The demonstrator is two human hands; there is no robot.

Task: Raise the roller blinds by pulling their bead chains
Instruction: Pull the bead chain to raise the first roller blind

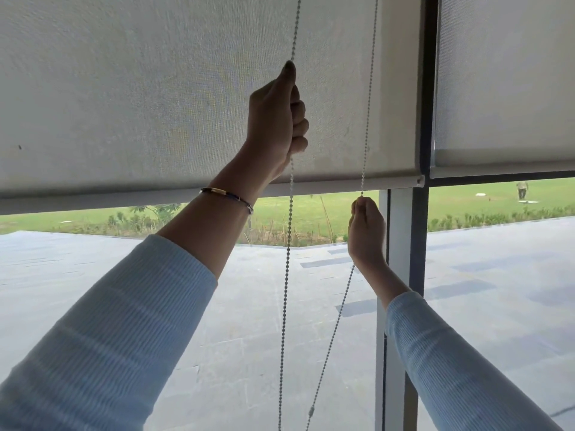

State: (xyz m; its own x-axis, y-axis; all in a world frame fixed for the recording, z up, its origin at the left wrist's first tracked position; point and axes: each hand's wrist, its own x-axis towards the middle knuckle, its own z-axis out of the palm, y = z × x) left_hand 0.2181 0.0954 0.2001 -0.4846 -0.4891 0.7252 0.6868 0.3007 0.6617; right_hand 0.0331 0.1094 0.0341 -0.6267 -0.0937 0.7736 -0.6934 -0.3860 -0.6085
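A pale grey roller blind (140,98) covers the upper half of the left window pane, its bottom bar (326,184) about mid-frame. A white bead chain (287,244) hangs in a loop in front of it, in two strands. My left hand (275,119) is raised high and shut around the left strand. My right hand (367,231) is lower, just below the bar, shut on the right strand (368,98). A second blind (504,82) hangs on the right pane, its bar slightly higher.
A dark window mullion (418,244) with a pale post stands right behind my right hand. Through the glass are a grey paved terrace (233,306), a green lawn and a distant person (522,189). A bracelet (227,195) circles my left wrist.
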